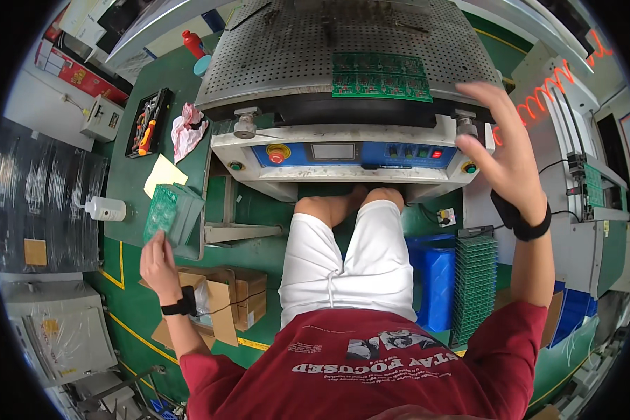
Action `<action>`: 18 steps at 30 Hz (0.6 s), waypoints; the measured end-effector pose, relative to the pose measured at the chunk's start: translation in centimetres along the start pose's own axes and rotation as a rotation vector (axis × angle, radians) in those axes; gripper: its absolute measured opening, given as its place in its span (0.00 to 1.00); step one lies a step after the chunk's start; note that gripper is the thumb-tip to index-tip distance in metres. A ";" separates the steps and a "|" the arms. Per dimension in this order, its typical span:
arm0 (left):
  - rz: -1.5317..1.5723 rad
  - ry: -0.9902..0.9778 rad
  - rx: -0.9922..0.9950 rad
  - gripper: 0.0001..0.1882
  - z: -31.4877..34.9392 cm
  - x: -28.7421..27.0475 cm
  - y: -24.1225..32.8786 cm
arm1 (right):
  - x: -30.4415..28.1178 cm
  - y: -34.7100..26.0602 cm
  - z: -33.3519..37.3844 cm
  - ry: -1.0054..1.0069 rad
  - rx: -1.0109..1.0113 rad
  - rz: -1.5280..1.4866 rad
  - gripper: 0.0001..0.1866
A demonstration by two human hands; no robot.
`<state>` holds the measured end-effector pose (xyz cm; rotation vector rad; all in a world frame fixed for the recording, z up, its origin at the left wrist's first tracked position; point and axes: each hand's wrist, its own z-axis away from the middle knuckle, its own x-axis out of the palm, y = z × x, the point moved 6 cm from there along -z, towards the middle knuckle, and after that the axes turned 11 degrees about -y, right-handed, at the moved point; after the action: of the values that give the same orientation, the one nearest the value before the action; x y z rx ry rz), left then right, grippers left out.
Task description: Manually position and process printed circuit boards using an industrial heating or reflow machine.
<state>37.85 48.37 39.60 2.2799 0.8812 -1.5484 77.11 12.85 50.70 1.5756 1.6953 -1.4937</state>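
Note:
My left hand [159, 269] is at the left table's near edge, its fingertips closed on the lower edge of a green circuit board [162, 208]. That board lies tilted over a stack of similar boards [187, 216]. My right hand [505, 150] is held up at the machine's right front corner, thumb and fingers apart, with nothing in it. Beside its thumb is a metal knob [466, 125]; I cannot tell whether they touch. A green circuit board panel [381, 76] with several repeated sections lies at the front of the machine's perforated metal plate [287, 59].
The machine's front panel [381, 155] carries a red stop button and a small screen. On the left table [129, 178] are a tool tray [149, 122], a crumpled cloth [188, 131] and a white bottle [106, 208]. Cardboard boxes [245, 297] and a green rack [474, 283] stand below.

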 end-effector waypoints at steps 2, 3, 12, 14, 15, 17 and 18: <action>0.058 -0.033 -0.004 0.09 0.2 0.2 0.6 | 0.2 0.5 1.2 -0.032 0.055 -0.048 0.26; 0.058 -0.042 -0.026 0.09 0.2 0.2 0.5 | 0.0 0.7 1.8 -0.042 0.091 -0.055 0.26; 0.064 0.475 0.280 0.14 -3.7 -8.2 6.9 | -1.8 0.0 4.4 0.223 0.151 -0.180 0.20; 0.161 0.527 0.457 0.15 -5.9 -9.2 11.2 | 1.7 -1.0 2.4 0.034 0.159 -0.705 0.19; 0.223 0.539 0.554 0.15 -7.5 -9.5 13.7 | 3.5 -1.7 1.4 -0.108 0.209 -0.875 0.25; 0.309 0.532 0.726 0.13 -10.5 -9.7 18.7 | 6.5 -2.6 -0.3 -0.310 0.262 -1.113 0.34; 0.341 0.516 0.803 0.11 -12.0 -9.6 21.0 | 7.3 -2.8 -1.2 -0.364 0.272 -1.176 0.35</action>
<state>57.16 34.77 50.49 3.2486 -0.1329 -1.3081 72.87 17.86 46.27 0.1866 2.3484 -2.3869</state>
